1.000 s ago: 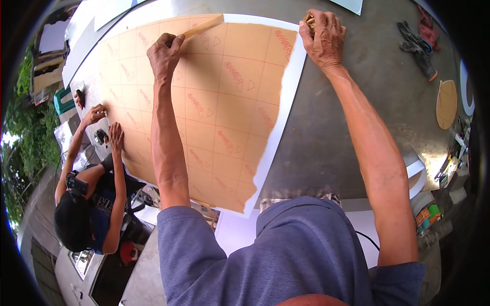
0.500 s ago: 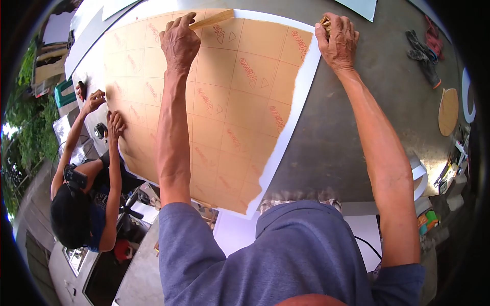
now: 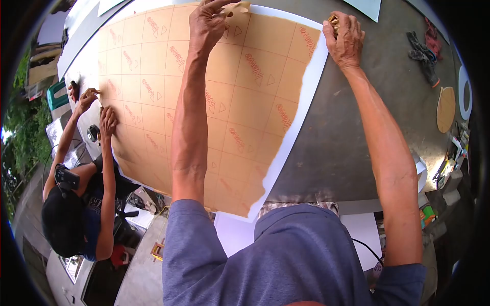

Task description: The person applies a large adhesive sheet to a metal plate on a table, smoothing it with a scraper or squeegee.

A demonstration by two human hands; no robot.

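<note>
- White panel [image 3: 310, 84]: centre of frame, mostly covered by printed brown paper [image 3: 255, 122].
- Left hand [image 3: 206, 28]: top centre — fingers pinching a torn paper strip [image 3: 239, 8].
- Right hand [image 3: 347, 41]: upper right — fingers curled round a crumpled wad [image 3: 333, 23], beside the panel's corner.
- Second person [image 3: 64, 224]: frame left, arms reaching to the paper's edge.

Left hand [image 3: 205, 30] gets clipped by the top edge | right hand [image 3: 347, 42] hides most of its crumpled wad [image 3: 334, 23] | left forearm [image 3: 190, 127] blocks some brown sheet [image 3: 255, 109] | right-side clutter [image 3: 445, 169] too small to call
</note>
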